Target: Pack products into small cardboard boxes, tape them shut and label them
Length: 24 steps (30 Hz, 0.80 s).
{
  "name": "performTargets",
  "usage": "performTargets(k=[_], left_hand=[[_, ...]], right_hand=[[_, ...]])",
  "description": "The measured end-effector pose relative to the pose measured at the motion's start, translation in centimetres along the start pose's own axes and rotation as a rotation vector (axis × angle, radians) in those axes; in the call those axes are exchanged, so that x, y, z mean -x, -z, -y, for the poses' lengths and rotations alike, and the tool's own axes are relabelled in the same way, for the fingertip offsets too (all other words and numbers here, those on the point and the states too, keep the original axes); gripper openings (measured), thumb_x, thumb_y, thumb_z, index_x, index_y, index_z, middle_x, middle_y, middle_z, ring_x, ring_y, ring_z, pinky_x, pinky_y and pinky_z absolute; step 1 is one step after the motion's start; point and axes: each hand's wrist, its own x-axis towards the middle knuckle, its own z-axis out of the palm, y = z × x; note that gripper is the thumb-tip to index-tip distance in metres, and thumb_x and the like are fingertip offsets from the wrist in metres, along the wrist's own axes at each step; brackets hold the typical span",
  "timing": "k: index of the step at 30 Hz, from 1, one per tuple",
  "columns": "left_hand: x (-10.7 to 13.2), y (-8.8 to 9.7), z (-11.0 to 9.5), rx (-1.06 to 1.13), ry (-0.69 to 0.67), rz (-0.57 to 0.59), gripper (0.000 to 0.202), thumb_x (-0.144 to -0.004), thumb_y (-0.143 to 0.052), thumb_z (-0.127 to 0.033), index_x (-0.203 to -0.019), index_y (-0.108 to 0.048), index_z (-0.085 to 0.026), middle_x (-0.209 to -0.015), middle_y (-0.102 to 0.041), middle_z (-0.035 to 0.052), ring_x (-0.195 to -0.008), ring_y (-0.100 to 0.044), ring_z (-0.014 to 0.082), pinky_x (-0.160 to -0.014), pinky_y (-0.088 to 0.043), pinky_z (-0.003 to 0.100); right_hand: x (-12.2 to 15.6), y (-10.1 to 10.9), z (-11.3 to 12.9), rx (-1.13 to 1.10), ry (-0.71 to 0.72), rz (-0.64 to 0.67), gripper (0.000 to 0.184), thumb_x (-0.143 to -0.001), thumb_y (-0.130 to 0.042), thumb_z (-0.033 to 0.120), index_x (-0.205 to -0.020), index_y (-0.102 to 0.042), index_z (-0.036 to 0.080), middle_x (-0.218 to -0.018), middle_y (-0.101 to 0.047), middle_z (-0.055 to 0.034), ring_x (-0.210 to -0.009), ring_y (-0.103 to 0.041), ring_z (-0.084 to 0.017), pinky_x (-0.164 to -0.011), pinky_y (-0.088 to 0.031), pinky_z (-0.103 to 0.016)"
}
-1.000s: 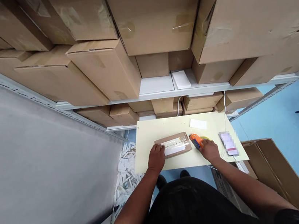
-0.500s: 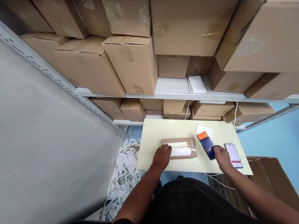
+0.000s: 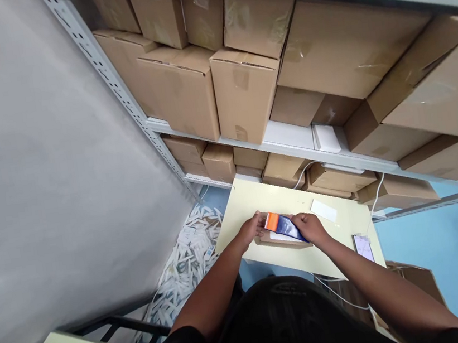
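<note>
My right hand [image 3: 311, 228] is closed on the near right end of a flat, dark blue rectangular item with an orange end [image 3: 289, 227]. I hold it slantwise over a small cardboard box [image 3: 264, 240], hiding much of the box top. White paper strips show on that top beneath it. My left hand [image 3: 251, 230] is at the box's left end, its fingers apart and close to the orange end. Whether those fingers touch the item or only the box, I cannot tell. The box lies on a pale yellow table [image 3: 235, 215].
A white card [image 3: 323, 211] and a phone [image 3: 363, 247] lie on the table's right half. Shelves [image 3: 293, 149] packed with cardboard boxes rise behind. White paper scraps [image 3: 186, 261] cover the floor at left. A white cable [image 3: 378, 195] hangs at the right.
My right hand has carried the blue and orange item left, from beside the white card to over the box. My left hand has loosened its fingers at the box's end. The view has turned slightly.
</note>
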Motion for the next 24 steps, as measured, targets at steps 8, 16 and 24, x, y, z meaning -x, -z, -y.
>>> performTargets(k=[8,16,24], left_hand=[[1.0,-0.3,1.2,-0.081,-0.055,-0.087,0.027,-0.089,-0.061,-0.044,-0.089,-0.067,-0.018,-0.089,-0.073,0.0034,-0.080,-0.069,0.0177,-0.076,-0.056,0.029],[0.1,0.1,2.9,-0.112,-0.066,-0.188,0.029,-0.094,-0.055,-0.048,-0.089,-0.059,-0.020,-0.084,-0.070,0.0024,-0.070,-0.071,0.0180,-0.071,-0.058,0.033],[-0.4,1.8,7.1,-0.213,-0.105,-0.370,0.031,-0.099,-0.044,-0.047,-0.089,-0.053,-0.019,-0.075,-0.063,0.0013,-0.065,-0.068,0.0161,-0.067,-0.060,0.034]], right_hand=[[-0.3,-1.2,0.5,0.169,0.023,0.047,0.053,-0.092,-0.047,0.059,-0.054,-0.053,0.023,-0.053,-0.056,0.0003,-0.058,-0.057,-0.018,-0.059,-0.036,-0.027],[-0.5,-0.1,2.5,0.384,0.010,0.180,0.055,-0.094,-0.048,0.062,-0.060,-0.064,0.022,-0.061,-0.066,-0.0032,-0.064,-0.060,-0.018,-0.057,-0.033,-0.027],[-0.2,1.0,0.4,0.483,0.003,0.192,0.056,-0.096,-0.046,0.062,-0.064,-0.069,0.022,-0.064,-0.068,-0.0046,-0.066,-0.062,-0.019,-0.058,-0.032,-0.028]])
